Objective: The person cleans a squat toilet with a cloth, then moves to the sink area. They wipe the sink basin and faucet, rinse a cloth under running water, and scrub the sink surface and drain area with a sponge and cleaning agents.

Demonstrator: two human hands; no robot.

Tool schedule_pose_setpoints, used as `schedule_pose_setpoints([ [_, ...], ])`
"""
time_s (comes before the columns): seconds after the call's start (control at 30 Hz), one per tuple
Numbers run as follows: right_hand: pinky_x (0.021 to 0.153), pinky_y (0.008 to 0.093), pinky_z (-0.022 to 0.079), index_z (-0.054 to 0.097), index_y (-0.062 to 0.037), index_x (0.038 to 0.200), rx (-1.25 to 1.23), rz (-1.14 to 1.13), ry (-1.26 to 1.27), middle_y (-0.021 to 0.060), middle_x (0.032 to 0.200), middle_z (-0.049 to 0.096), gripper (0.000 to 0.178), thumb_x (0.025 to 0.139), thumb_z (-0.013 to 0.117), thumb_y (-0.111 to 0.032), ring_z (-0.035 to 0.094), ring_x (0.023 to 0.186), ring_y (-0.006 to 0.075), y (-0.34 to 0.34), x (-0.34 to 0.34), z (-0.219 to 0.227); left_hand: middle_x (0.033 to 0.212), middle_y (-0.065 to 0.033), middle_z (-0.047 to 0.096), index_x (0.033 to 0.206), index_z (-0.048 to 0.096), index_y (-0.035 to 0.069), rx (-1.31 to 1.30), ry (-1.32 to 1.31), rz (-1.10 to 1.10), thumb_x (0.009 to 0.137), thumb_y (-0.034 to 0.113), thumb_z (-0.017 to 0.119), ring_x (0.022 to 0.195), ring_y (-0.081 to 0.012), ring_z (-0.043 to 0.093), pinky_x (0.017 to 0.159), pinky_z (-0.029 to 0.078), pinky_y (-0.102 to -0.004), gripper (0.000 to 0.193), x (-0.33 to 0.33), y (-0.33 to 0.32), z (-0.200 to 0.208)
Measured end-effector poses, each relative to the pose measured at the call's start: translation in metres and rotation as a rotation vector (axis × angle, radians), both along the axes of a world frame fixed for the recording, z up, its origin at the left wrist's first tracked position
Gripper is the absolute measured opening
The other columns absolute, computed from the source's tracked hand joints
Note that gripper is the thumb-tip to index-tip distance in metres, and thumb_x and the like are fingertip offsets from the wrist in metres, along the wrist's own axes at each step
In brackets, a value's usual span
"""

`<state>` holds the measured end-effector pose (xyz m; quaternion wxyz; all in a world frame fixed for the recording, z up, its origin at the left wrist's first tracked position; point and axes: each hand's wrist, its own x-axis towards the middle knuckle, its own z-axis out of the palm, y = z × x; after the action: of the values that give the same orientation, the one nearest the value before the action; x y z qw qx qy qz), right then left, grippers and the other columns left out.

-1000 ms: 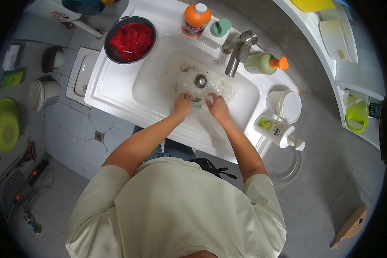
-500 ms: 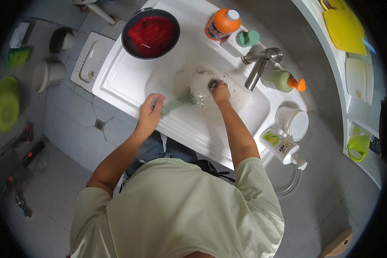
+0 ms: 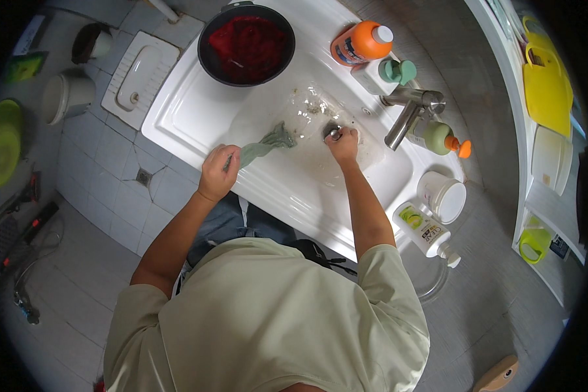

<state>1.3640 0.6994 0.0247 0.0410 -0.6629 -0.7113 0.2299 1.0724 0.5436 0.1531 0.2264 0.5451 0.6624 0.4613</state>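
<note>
My left hand (image 3: 218, 172) is over the near rim of the white sink (image 3: 295, 208), its fingers closed on one end of a wet grey-green cloth (image 3: 262, 149). The cloth stretches, bunched and twisted, into the basin. Down in the basin my right hand (image 3: 343, 147) is closed on a small dark, shiny thing (image 3: 331, 130); the fingers hide part of it and its exact kind is unclear. Cloudy water (image 3: 313, 104) with dark specks lies around that hand.
At the far left of the sink stands a dark pan (image 3: 206, 60) with something red and wet (image 3: 249, 43) inside. An orange bottle (image 3: 362, 43), a white bottle (image 3: 376, 76), a metal faucet (image 3: 405, 121), a green pump bottle (image 3: 431, 136), a white tub (image 3: 447, 196) and a white pump bottle (image 3: 421, 225) line the right side.
My left fingers have closed further, and the grey-green cloth now stretches more clearly from them into the basin. My right hand stays at nearly the same spot, turned slightly. The whole view has shifted a little.
</note>
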Motion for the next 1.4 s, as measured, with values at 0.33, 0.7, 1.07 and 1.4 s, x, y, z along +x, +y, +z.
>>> schedule_pose_setpoints([
  [0.33,0.071,0.0383,0.046,0.051,-0.0001,0.084,-0.132,-0.018,0.154,0.0144,0.08,0.058,0.032,0.062,0.067,-0.016,0.056,0.079,0.031,0.005,-0.003,0.014,0.072,-0.0138,0.053,0.085,0.053,0.0,0.027,0.01,-0.022,0.077,-0.003,0.053,0.062,-0.0298,0.051,0.057,0.043,-0.0352,0.008,-0.001,0.001,0.003],
  [0.7,0.069,0.0379,0.045,0.048,-0.0005,0.084,-0.085,-0.017,0.194,0.0152,0.079,0.056,0.034,0.061,0.069,-0.015,0.056,0.075,0.0307,0.003,0.004,0.005,0.071,-0.0137,0.052,0.085,0.052,0.0,0.07,0.043,-0.03,0.077,-0.003,0.054,0.062,-0.0295,0.051,0.057,0.043,-0.0349,0.009,-0.001,0.002,0.0],
  [1.07,0.066,0.0381,0.045,0.047,-0.0008,0.08,-0.077,-0.014,0.216,0.0147,0.074,0.056,0.031,0.061,0.068,-0.014,0.055,0.072,0.0304,0.003,0.007,0.005,0.07,-0.0129,0.051,0.084,0.052,0.0,0.053,0.032,-0.059,0.077,-0.003,0.054,0.061,-0.0288,0.05,0.057,0.043,-0.0353,0.009,-0.003,0.001,-0.002],
  [1.4,0.066,0.0358,0.046,0.048,0.0,0.08,-0.099,-0.032,0.221,0.0139,0.072,0.057,0.031,0.061,0.068,-0.014,0.056,0.071,0.0281,0.003,0.001,0.021,0.072,-0.0133,0.053,0.084,0.053,0.0,0.069,0.067,-0.064,0.077,-0.002,0.054,0.062,-0.0293,0.051,0.057,0.043,-0.0359,0.007,-0.002,0.002,-0.002],
])
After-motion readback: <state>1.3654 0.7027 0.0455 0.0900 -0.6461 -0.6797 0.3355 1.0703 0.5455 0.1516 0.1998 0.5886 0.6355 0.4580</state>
